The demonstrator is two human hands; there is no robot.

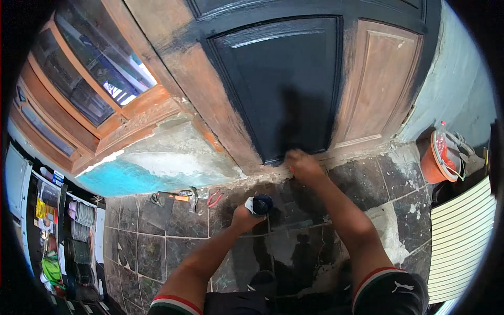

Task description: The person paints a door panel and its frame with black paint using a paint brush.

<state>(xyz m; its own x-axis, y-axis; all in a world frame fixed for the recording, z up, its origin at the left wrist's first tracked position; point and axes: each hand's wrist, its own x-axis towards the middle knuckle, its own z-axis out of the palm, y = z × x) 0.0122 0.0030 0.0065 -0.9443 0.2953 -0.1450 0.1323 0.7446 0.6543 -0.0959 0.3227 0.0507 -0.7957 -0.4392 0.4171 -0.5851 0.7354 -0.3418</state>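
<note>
My left hand (245, 218) is wrapped round a small can of dark paint (262, 204), held above the floor with its open top facing me. My right hand (304, 167) is closed at the bottom edge of the door's black panel (289, 94). It grips what looks like a paintbrush, mostly hidden by the fingers; only a small reddish bit shows. Black paint covers this panel and the rails above it. The side panel (386, 84) at the right and the wood left of the black panel are bare brown.
Pliers (214, 198), a hammer (193, 199) and other tools lie on the tiled floor (184, 252) by the wall. An orange bucket (434, 160) and a ribbed cream panel (462, 241) stand right. Loaded shelves (63, 231) are at left, below a wooden window frame (139, 107).
</note>
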